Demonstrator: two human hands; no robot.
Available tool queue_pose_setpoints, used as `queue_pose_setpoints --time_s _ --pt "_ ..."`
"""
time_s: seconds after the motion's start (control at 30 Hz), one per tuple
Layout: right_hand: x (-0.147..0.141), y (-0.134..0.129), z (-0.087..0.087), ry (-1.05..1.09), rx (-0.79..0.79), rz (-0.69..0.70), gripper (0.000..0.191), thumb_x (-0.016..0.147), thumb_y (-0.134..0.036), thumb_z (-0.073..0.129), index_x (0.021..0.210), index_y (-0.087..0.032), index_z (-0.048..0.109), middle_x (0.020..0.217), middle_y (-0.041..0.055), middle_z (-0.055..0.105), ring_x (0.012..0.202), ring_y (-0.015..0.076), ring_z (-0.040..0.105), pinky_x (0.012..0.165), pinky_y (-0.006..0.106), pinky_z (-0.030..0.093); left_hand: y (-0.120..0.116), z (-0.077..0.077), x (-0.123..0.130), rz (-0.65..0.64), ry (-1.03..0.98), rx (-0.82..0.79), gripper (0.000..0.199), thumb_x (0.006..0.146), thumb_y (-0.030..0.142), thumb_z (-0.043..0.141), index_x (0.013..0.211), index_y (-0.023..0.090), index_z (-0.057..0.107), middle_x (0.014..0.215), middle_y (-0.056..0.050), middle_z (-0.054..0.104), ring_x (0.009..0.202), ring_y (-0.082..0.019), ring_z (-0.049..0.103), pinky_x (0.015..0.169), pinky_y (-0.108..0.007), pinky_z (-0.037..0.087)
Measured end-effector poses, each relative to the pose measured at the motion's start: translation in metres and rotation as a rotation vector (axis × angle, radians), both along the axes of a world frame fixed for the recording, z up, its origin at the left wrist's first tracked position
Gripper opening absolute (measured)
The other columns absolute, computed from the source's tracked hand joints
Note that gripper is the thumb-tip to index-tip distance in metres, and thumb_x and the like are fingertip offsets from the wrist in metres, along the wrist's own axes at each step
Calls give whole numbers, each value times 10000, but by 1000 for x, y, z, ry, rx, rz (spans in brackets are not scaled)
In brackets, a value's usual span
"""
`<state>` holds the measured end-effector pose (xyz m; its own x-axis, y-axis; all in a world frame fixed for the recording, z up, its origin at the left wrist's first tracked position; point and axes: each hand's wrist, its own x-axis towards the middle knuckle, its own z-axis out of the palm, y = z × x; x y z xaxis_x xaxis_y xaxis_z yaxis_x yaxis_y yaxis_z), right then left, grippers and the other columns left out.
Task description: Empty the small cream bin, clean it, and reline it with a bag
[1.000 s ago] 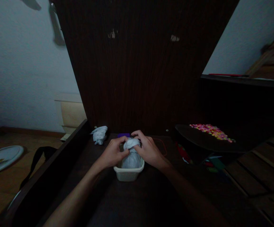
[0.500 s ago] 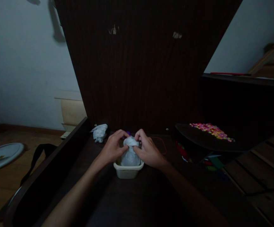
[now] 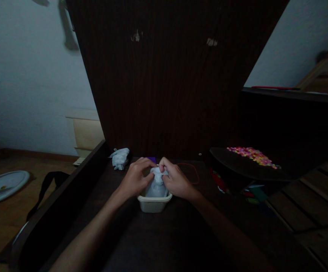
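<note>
A white plastic bag (image 3: 154,188) sits in a small cream-coloured container (image 3: 154,206) on the dark desk. My left hand (image 3: 137,176) pinches the gathered top of the bag from the left, thumb and fingers bent round it. From the right, my right hand (image 3: 176,179) grips the same bunched plastic, its index finger curled at the top. Both hands are just above the container's rim. What the bag holds cannot be made out.
A crumpled white plastic bag (image 3: 120,158) lies at the back left of the desk. Behind my hands are a purple object (image 3: 151,159) and an orange loop of cord (image 3: 197,174). Small pink and yellow pieces (image 3: 253,156) cover part of a corner shelf (image 3: 228,163) on the right.
Both hands have shifted slightly and the bag's top sits a little lower and more tightly bunched. More of the purple object shows behind my left hand.
</note>
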<state>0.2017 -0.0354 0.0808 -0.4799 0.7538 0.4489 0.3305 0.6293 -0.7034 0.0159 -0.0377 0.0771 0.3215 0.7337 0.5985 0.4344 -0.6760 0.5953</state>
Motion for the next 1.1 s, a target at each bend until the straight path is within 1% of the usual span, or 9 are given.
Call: queue_pose_setpoints --time_s 0.07,0.17,0.3,0.43,0.6,0.73,0.9,1.03,1.1 --pt "1 -1 2 29 -7 -12 352 654 12 428 887 -252 430 765 -54 497 671 142 501 632 247 353 0 1 -2 4 -23 -49 203 788 76 606 924 178 717 909 -53 721 882 -220 644 809 -339 473" --pt "3 0 5 65 48 -38 392 673 8 469 968 -250 490 880 -18 564 812 167 577 715 265 429 -1 5 -4 -22 -53 -122 186 794 93 598 917 176 711 911 -50 715 884 -216 640 813 -331 468" --pt "8 6 10 31 164 -96 347 675 -1 522 933 -229 560 969 25 592 921 195 584 783 300 462 -3 6 -5 -107 -65 -209 171 777 91 584 873 181 693 890 -36 693 896 -209 618 832 -322 449" --pt "11 12 12 -11 205 -207 215 722 -46 616 844 -218 571 870 9 591 803 175 576 698 277 448 -6 3 -1 -193 -184 -320 122 797 124 568 897 183 606 879 -20 637 860 -182 599 789 -294 454" --pt "9 14 9 -95 177 -284 172 744 -66 641 784 -218 571 715 -29 587 638 141 546 596 256 391 -7 -1 4 -302 -317 -476 276 758 98 569 993 212 480 806 37 558 705 -121 547 648 -225 441" --pt "8 11 9 -54 61 -305 147 766 -102 642 791 -224 563 588 -65 549 534 124 525 541 247 370 -2 -5 4 -260 -345 -437 345 760 101 604 1062 209 478 870 14 595 769 -137 603 688 -248 488" --pt "10 8 11 179 -142 -173 136 824 -268 682 869 -219 564 687 -26 638 599 138 607 546 243 461 6 -12 2 41 -319 -236 488 712 119 738 1135 200 509 1066 -57 648 980 -201 650 891 -374 531" --pt "11 9 10 185 -199 -73 78 855 -259 650 880 -203 601 800 3 658 679 137 630 587 247 491 8 -15 0 -90 -316 -373 422 790 170 727 1151 195 509 1017 -61 701 939 -200 703 868 -389 571" --pt "10 8 10 164 -214 -43 69 869 -242 634 922 -201 621 842 12 674 716 141 637 612 253 499 8 -15 -1 -106 -311 -376 409 810 178 712 1171 193 521 1036 -62 695 939 -194 703 867 -381 574"
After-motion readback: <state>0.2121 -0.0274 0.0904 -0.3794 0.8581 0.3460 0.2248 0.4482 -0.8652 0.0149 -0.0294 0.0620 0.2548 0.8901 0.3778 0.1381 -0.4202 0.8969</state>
